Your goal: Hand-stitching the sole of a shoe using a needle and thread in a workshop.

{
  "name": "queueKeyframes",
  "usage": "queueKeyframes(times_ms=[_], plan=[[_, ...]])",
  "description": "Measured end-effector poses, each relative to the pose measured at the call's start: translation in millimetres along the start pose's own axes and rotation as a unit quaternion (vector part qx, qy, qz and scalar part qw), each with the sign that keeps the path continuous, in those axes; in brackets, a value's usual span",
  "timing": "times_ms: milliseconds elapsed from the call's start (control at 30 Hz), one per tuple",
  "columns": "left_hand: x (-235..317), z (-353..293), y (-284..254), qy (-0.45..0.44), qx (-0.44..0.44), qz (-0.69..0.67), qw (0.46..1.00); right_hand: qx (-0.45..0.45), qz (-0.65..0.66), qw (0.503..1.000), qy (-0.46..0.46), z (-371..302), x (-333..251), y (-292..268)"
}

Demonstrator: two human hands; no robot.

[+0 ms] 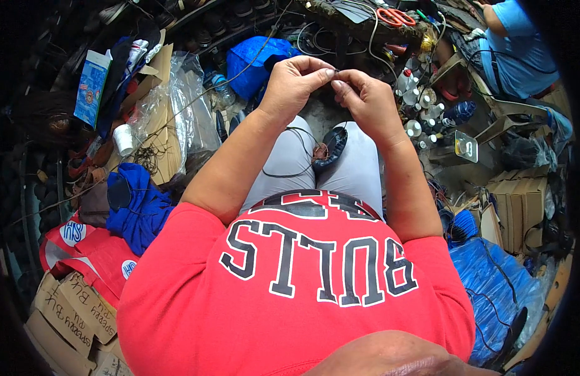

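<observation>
My left hand and my right hand meet in front of me above my knees. Each is closed in a pinch, thumb against finger, and the fingertips nearly touch. A tiny dark bit shows between them, too small to name. Below, between my thighs, lies a dark rounded thing that looks like a shoe, with a brownish tangle at its left side. A thin dark cord loops from it across my left thigh.
Orange-handled scissors lie on the cluttered bench ahead. White-capped bottles stand to the right, near a person in a blue shirt. Cardboard, a white cup and a blue bag sit on the left and ahead.
</observation>
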State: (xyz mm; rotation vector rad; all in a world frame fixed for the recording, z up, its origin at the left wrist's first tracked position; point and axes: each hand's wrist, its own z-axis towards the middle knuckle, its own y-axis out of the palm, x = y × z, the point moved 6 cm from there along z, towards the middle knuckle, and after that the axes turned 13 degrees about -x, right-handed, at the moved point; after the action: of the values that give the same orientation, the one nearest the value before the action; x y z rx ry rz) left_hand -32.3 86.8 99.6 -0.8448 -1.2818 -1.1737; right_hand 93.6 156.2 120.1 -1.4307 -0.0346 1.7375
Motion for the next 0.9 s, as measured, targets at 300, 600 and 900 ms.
queueKeyframes(times_ms=[300,600,900], plan=[[-6,3,2,-0.023,-0.039,-0.023,0.999,-0.13,0.133,0.977,0.108,2,19,14],[-15,9,7,0.013,0.032,0.041,0.999,-0.029,0.439,0.896,0.061,-3,33,31],[-14,-14,-20,0.003,0.054,0.016,0.998,-0.08,0.446,0.891,0.02,10,15,-12]])
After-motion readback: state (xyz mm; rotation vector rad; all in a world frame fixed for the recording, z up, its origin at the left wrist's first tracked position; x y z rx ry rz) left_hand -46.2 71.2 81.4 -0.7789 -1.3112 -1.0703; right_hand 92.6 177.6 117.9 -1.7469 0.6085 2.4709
